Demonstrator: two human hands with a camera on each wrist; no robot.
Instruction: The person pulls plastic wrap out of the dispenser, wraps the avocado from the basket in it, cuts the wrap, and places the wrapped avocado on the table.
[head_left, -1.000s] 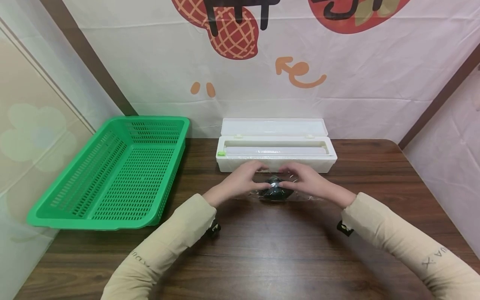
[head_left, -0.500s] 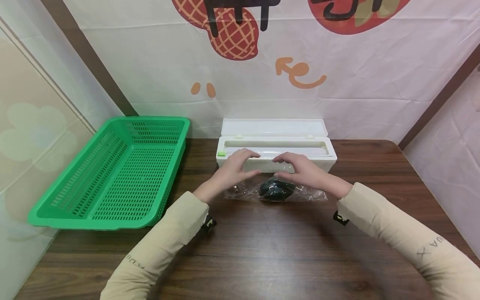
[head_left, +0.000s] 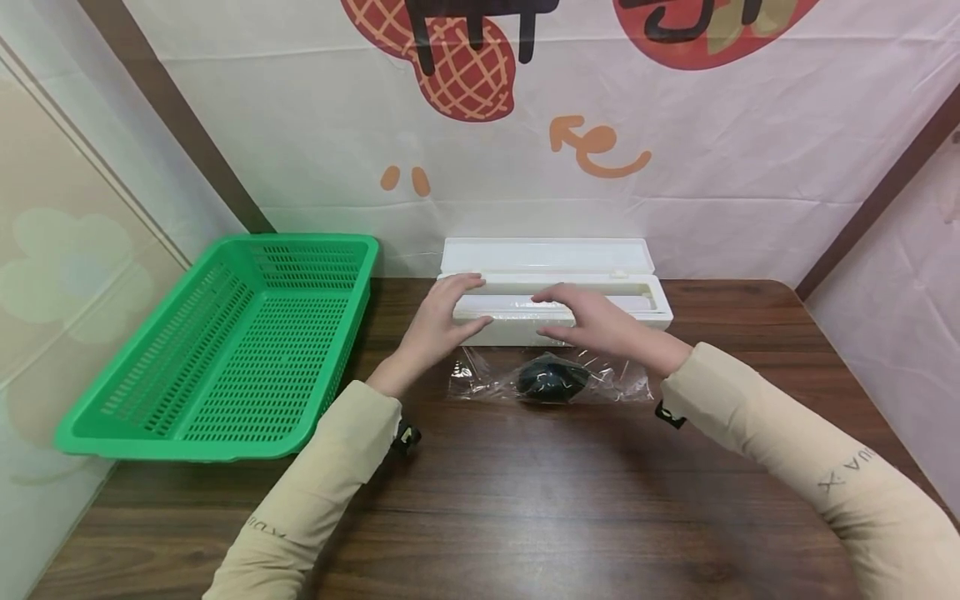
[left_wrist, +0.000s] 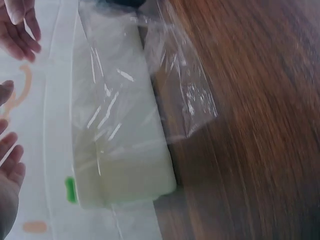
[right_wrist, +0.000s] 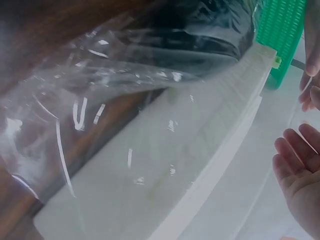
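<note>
Toward the far edge of the tabletop, your left hand and right hand are hovering, grips spread apart, near a white box and film-covered dark object.

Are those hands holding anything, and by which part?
Nothing is held. The left hand and right hand both have thumb and fingers apart.

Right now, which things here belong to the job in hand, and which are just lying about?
Seemingly in the job:
left hand
right hand
clear film
dark round thing, seen through the film
white box, lid open

Apparently just around:
green basket, at the left
printed cloth behind
</note>
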